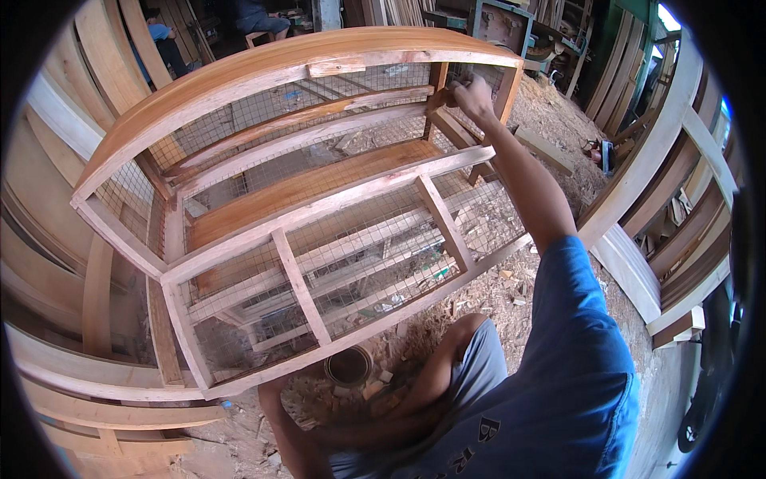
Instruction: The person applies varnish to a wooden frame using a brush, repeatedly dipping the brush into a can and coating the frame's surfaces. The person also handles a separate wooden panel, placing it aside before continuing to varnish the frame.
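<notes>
Frame, wood and wire mesh (323, 214): landmark, mid-view. Best braced; light, even strokes should serve, knuckles clear of the wire. 
Can (349, 367): just below frame's lower rail; contents too dark to read. 
Right hand (474, 96): at frame's upper right corner; grip curled, cannot tell what it pinches. 
Left hand: not made out, nor its grip.
</notes>
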### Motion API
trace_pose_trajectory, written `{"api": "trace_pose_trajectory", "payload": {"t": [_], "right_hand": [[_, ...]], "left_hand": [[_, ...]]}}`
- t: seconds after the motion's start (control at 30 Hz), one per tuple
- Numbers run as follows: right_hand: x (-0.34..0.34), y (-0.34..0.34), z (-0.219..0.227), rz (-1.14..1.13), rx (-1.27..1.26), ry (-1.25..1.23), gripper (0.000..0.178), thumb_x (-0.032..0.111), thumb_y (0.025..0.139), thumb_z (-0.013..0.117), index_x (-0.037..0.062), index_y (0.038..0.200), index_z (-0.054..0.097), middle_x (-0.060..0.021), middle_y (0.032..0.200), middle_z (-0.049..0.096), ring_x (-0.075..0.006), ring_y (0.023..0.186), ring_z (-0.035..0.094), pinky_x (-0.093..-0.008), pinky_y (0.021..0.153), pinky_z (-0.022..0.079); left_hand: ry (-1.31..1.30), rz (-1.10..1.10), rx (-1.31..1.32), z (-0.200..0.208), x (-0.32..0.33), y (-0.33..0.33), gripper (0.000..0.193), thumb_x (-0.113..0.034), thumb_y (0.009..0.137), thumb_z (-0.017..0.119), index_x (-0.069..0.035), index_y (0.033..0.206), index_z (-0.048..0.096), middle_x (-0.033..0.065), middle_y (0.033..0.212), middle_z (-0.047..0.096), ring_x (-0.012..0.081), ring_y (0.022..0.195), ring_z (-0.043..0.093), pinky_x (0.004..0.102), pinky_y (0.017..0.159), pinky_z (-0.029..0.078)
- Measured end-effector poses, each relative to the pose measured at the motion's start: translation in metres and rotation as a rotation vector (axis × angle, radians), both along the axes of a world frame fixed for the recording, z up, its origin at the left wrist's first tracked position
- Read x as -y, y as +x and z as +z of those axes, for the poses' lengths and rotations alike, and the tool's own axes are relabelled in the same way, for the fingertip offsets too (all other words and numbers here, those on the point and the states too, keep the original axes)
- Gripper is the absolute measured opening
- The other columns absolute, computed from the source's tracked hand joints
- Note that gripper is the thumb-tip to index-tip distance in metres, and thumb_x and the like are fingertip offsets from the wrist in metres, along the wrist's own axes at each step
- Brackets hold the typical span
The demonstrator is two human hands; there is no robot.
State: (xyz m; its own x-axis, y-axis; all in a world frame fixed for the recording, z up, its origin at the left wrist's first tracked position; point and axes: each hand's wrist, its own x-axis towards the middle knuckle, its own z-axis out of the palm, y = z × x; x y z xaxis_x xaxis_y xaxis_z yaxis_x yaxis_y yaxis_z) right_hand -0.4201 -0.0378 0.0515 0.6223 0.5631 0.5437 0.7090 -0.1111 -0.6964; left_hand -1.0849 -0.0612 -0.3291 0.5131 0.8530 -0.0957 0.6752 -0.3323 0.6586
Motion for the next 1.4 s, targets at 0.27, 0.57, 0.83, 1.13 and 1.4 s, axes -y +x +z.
{"api": "trace_pose_trajectory", "payload": {"t": [0.27,0.57,0.83,1.13,1.4], "right_hand": [[0.003,-0.018,-0.016,0.027,0.675,0.0,0.016,0.015,0.089,0.06,0.0012,0.094,0.054,-0.0237,0.086,0.061,-0.045,0.082,0.061,-0.048,0.074,0.049],[0.017,-0.012,-0.018,0.204,0.711,-0.163,0.015,0.014,0.09,0.059,0.0031,0.094,0.05,-0.0258,0.083,0.06,-0.0499,0.082,0.059,-0.0528,0.073,0.047],[0.016,-0.008,0.036,0.091,0.368,-0.32,0.017,0.002,0.08,0.07,-0.0027,0.096,0.069,-0.0145,0.083,0.074,-0.0174,0.073,0.073,-0.0334,0.064,0.059],[-0.012,0.016,0.019,0.19,0.384,-0.305,0.016,-0.003,0.085,0.059,0.0002,0.092,0.073,-0.016,0.1,0.074,-0.0291,0.092,0.072,-0.0387,0.081,0.055],[-0.001,0.008,-0.008,0.227,0.543,-0.225,0.015,0.006,0.091,0.064,0.0032,0.105,0.069,-0.0179,0.106,0.072,-0.0343,0.102,0.069,-0.0404,0.085,0.055]], "left_hand": [[0.046,0.02,0.105,-0.033,-0.002,-0.011,0.039,-0.036,0.087,0.071,-0.009,0.114,0.068,0.0138,0.11,0.07,0.0323,0.107,0.064,0.0417,0.092,0.05],[0.289,0.08,0.007,-0.043,0.006,0.001,0.023,-0.025,0.084,0.07,-0.009,0.1,0.066,0.0142,0.092,0.068,0.0359,0.089,0.066,0.0444,0.076,0.052],[0.183,0.099,0.076,-0.048,0.004,-0.01,0.043,-0.031,0.082,0.074,-0.008,0.115,0.063,0.0151,0.102,0.067,0.0356,0.097,0.063,0.0445,0.085,0.05],[0.162,0.081,0.228,-0.034,0.014,-0.01,0.037,-0.026,0.084,0.073,-0.008,0.115,0.065,0.0124,0.106,0.069,0.0336,0.101,0.063,0.0445,0.088,0.05],[0.165,0.055,0.3,-0.03,0.021,-0.011,0.024,-0.016,0.089,0.071,-0.006,0.109,0.063,0.0036,0.085,0.064,0.0162,0.073,0.06,0.0336,0.065,0.049]]}}
